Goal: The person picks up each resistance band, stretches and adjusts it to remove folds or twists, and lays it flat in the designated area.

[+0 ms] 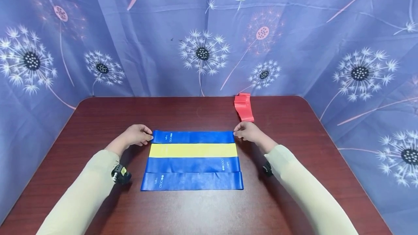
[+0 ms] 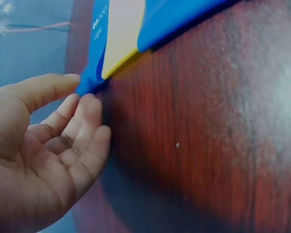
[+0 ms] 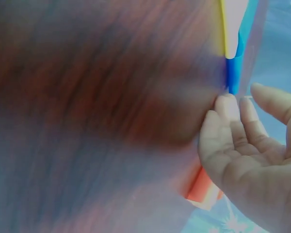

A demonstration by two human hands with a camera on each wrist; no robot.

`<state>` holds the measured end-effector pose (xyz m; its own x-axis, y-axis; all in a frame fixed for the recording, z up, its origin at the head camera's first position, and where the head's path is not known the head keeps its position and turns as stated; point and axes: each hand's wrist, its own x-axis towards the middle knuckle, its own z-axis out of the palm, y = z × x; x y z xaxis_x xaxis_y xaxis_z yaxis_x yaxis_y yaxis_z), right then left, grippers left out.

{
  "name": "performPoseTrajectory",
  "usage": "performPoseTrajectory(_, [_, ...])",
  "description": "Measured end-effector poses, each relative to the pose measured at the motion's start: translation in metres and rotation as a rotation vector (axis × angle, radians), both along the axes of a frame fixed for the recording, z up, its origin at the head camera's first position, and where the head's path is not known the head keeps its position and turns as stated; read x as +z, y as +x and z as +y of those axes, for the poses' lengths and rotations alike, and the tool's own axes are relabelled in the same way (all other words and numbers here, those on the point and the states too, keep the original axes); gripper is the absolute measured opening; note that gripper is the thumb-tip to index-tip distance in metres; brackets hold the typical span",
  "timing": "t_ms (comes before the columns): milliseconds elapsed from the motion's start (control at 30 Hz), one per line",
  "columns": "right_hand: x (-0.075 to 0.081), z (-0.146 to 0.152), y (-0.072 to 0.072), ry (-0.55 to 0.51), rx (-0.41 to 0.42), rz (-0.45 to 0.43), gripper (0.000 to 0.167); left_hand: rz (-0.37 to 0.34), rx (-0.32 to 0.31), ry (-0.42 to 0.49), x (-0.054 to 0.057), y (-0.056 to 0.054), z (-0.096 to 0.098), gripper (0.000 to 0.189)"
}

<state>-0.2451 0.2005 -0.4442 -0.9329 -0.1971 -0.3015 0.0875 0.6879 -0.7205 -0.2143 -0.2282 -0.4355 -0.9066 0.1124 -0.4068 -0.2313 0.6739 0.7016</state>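
Note:
Blue and yellow resistance bands lie flat in a stack of rows on the table, their long sides together. The farthest blue resistance band (image 1: 202, 136) has my left hand (image 1: 138, 135) at its left end; in the left wrist view, that hand (image 2: 53, 141) pinches the band's corner (image 2: 89, 85) between thumb and fingers. At the opposite end is my right hand (image 1: 249, 132). In the right wrist view, this hand (image 3: 252, 150) has its fingertips at the blue end (image 3: 234, 75), its thumb standing apart. Nearer me lie a yellow band (image 1: 192, 150) and two blue ones, the front one (image 1: 192, 181) lowest.
A red band (image 1: 243, 107) lies folded near the table's back edge, just beyond my right hand. The dark wooden table (image 1: 202, 211) meets a blue dandelion-print curtain (image 1: 156, 46) at the back and sides. Both wrists carry small black cameras.

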Motion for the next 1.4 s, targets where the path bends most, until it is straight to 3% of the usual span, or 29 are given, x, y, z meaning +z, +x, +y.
performPoseTrajectory(233, [0.017, 0.004, 0.008, 0.002, 0.036, 0.049, 0.019, 0.074, -0.033, 0.005, 0.017, 0.005, -0.001, 0.028])
performPoseTrajectory(400, [0.032, 0.008, 0.006, 0.027, 0.04, 0.159, 0.022, 0.128, -0.028, 0.015, 0.03, 0.004, 0.0, 0.031])
performPoseTrajectory(600, [0.043, 0.016, -0.013, 0.107, -0.027, 0.213, 0.031, 0.188, -0.011, 0.02, 0.037, 0.002, 0.003, 0.032])
performPoseTrajectory(800, [0.042, 0.026, -0.035, 0.166, -0.081, 0.224, 0.043, 0.224, -0.024, 0.04, 0.041, 0.001, 0.011, 0.032])
performPoseTrajectory(1000, [0.036, 0.029, -0.053, 0.209, -0.078, 0.199, 0.048, 0.229, -0.035, 0.051, 0.043, 0.001, 0.018, 0.03])
performPoseTrajectory(1400, [0.02, 0.031, -0.076, 0.024, -0.161, 0.051, 0.057, 0.209, -0.021, 0.035, 0.035, -0.001, 0.018, 0.031])
